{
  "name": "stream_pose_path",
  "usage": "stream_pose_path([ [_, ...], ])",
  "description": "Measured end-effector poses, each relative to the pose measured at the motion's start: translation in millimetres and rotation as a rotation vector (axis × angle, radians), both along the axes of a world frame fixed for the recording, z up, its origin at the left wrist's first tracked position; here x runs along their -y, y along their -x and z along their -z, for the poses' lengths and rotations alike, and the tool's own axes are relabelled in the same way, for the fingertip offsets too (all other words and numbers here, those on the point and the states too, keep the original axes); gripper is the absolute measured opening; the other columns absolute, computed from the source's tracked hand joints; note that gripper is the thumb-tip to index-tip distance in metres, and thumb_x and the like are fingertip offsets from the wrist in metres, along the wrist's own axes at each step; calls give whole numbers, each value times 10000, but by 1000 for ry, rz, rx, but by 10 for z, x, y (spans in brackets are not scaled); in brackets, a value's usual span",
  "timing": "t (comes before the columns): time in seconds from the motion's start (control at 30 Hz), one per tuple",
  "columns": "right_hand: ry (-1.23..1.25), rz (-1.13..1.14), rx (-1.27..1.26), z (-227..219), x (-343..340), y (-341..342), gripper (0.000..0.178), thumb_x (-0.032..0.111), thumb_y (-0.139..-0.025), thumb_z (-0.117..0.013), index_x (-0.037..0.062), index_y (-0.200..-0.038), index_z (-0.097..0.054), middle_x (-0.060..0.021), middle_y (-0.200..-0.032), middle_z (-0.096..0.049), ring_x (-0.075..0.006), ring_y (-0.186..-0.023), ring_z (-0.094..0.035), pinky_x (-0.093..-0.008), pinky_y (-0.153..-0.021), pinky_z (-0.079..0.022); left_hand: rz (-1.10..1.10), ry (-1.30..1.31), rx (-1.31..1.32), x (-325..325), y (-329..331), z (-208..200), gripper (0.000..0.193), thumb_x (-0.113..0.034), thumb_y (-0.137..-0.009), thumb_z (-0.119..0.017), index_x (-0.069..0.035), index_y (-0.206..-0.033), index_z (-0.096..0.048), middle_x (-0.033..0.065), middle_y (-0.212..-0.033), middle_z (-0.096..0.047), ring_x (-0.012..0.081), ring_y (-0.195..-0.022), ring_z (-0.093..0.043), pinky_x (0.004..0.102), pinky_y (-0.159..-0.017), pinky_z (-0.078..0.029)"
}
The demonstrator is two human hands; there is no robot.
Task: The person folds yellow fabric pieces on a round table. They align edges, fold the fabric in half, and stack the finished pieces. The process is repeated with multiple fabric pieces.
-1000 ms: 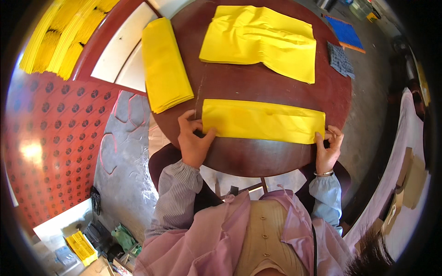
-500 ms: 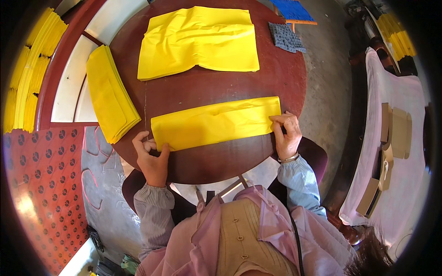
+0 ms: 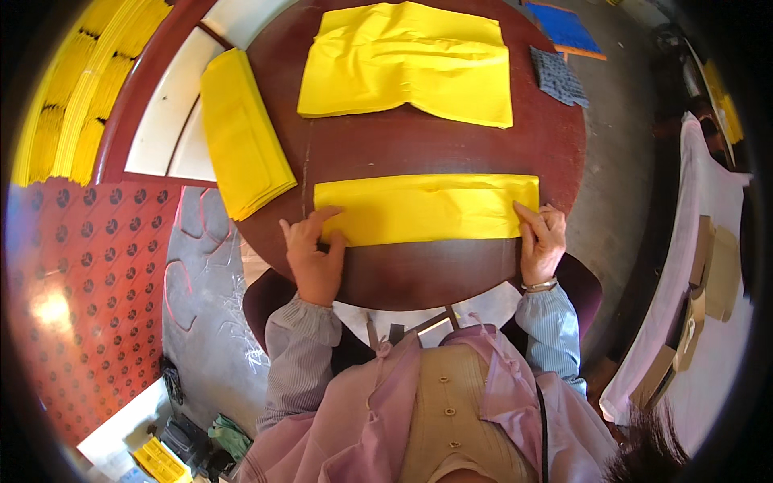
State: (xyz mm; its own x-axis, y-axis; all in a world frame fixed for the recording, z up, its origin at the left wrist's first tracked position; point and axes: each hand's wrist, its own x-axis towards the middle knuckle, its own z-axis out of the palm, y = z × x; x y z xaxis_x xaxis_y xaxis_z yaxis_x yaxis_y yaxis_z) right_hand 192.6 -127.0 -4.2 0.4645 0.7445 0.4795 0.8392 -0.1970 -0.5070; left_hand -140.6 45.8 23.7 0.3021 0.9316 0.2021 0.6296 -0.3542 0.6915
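A long folded strip of yellow cloth (image 3: pixel 427 211) lies across the near part of the round dark red table. My left hand (image 3: pixel 316 256) is at its left end, index finger reaching over the cloth and thumb held apart near the lower corner. At the opposite end, my right hand (image 3: pixel 546 241) touches the strip with an outstretched index finger; its thumb is apart, by the near edge, and the other fingers are curled. Beyond the strip lies a wide, wrinkled stack of yellow cloth (image 3: pixel 407 68). A folded yellow bundle (image 3: pixel 245 133) rests at the table's left edge.
The round table (image 3: pixel 386 278) ends just in front of me. A dark grey cloth (image 3: pixel 557 76) hangs over its far right edge, near a blue-topped stool (image 3: pixel 566 30). Yellow stacks (image 3: pixel 88 88) stand at far left. Cardboard pieces (image 3: pixel 719 270) lie on a pink-covered surface at right.
The view has shifted, so the table appears further right. The strip now lies straighter across. My left fingers have moved from its lower corner up over its left end; my right finger and thumb have spread.
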Motion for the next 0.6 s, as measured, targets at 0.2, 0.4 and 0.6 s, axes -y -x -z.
stream_pose_path([
  [0.2,-26,11,-3,23,-16,3,337,-15,-796,-752,111,-1094,-849,-109,-874,-569,-298,-922,-604,-442,-987,-540,59,-73,-139,25,2,-15,375,34,-866,-717,-159,-1171,-818,73,-893,-610,276,-912,-612,699,-1242,-272],
  [0.4,-26,2,38,9,-17,-15,331,-6,-798,-749,122,-1085,-853,-99,-895,-608,-295,-930,-613,-425,-892,-511,90,-358,-396,54,-103,-161,345,-3,-897,-685,-121,-1206,-786,165,-1088,-636,381,-1110,-614,652,-1214,-355],
  [0.6,-26,-4,100,1,-25,-21,319,21,-818,-756,155,-1092,-850,-71,-886,-634,-281,-904,-619,-416,-834,-499,215,-55,-309,-22,-288,-132,458,-121,-1005,-615,61,-1424,-575,305,-1528,-479,465,-1363,-551,464,-1183,-457],
])
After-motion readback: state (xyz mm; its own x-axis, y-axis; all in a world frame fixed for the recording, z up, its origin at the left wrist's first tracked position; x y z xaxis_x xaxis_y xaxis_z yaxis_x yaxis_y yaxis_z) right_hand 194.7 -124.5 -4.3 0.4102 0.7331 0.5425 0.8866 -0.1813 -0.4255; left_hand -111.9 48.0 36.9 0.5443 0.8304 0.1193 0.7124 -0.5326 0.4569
